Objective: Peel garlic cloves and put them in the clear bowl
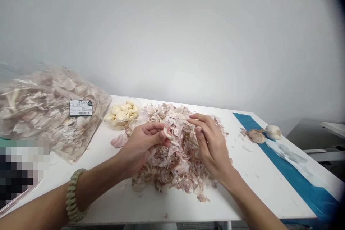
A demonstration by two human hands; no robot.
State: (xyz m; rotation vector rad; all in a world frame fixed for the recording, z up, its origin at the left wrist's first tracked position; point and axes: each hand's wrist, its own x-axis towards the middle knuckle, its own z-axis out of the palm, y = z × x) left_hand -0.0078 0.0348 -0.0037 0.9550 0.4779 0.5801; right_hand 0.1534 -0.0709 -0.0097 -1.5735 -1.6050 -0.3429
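Note:
Between the thumb and fingertips of my left hand (142,143) is a garlic clove (168,133) with pale, pinkish skin on it. My right hand (211,140) hovers just to the right, fingers apart and thumb separate, with nothing plainly in it. Under both hands spreads a big heap of garlic skins (178,165), pink and papery. Behind my left hand stands a clear round bowl (118,124) that holds several peeled, cream-coloured cloves (121,115). A loose pinkish clove or piece (119,141) lies on the table beside my left hand.
At the left a large clear plastic bag (54,111) full of garlic skins bears a price label (81,108). Two garlic heads (273,132) lie at the right by a blue strip (285,169) and crumpled white plastic (289,158). A wall rises behind the white table (248,172).

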